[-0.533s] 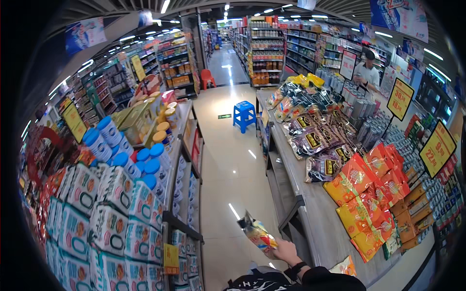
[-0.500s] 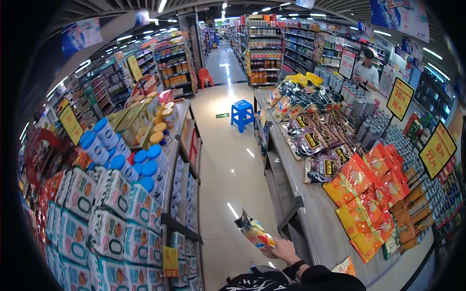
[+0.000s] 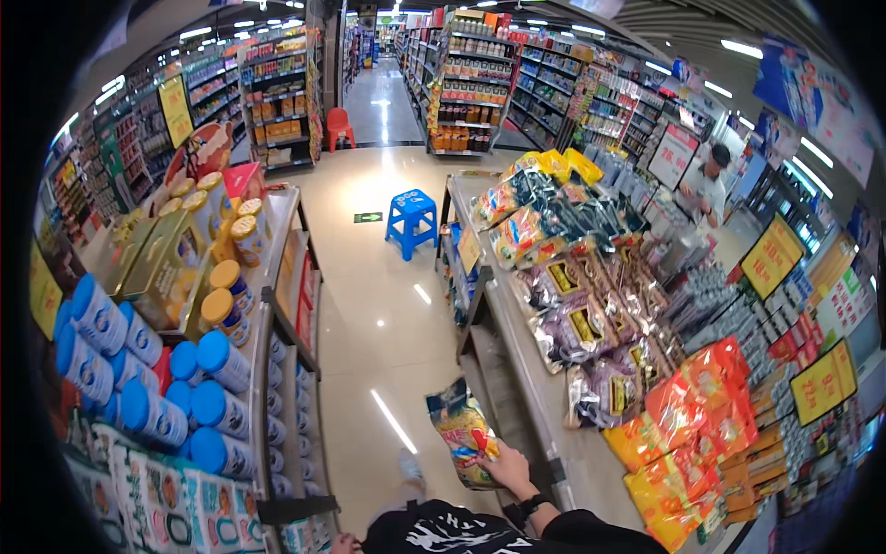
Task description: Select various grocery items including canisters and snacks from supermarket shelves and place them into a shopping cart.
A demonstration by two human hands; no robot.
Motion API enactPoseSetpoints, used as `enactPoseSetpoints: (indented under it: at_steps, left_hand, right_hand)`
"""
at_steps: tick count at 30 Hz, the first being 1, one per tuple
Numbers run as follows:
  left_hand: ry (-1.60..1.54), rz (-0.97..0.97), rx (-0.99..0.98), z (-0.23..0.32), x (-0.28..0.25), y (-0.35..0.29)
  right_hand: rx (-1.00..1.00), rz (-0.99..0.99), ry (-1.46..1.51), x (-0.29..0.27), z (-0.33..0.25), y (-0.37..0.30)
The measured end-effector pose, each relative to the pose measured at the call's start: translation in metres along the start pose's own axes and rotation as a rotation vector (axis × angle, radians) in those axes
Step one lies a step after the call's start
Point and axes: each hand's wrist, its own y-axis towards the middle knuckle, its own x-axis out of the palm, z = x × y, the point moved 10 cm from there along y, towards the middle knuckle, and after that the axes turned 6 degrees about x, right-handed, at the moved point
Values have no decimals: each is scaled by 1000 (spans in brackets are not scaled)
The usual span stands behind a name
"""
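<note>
My right hand (image 3: 507, 467), a dark band at its wrist, is closed round the side of a snack bag (image 3: 463, 434). The bag has a dark top and a yellow, red and blue body, and I hold it over the aisle beside the right-hand display table (image 3: 577, 434). At the lower edge a small part of my left hand (image 3: 346, 544) shows, low beside the left-hand display; its fingers are mostly cut off. On the right table lie purple-brown bags (image 3: 591, 323), orange and red bags (image 3: 706, 397), and dark-and-yellow bags (image 3: 526, 198) at its far end.
A blue stool (image 3: 411, 222) stands in the aisle, and a red chair (image 3: 340, 127) farther back. Left of the aisle are blue-lidded tubs (image 3: 221, 365) and white-green packs (image 3: 175, 499). Beyond the right table stands another person (image 3: 706, 185). Yellow price signs (image 3: 824, 381) rise at the right.
I have moved forward and the view has turned right. The snack bag now hangs more upright, still in my right hand. Part of my left hand and a foot have come into view.
</note>
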Motion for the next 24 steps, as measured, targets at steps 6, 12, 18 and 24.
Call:
enactPoseSetpoints:
  at_steps: [6,12,18,24]
  left_hand:
    - [87,78,465,249,-4,110]
    - [156,134,684,518,20,117]
    - [195,187,642,576,-5,177]
    - [105,162,364,580,-5,226]
  right_hand:
    - [-52,249,232,-78,-64,186]
    - [-149,601,700,-208,-101,360]
    - [-113,835,917,-198,-84,557]
    - [356,808,381,-127,-43,689]
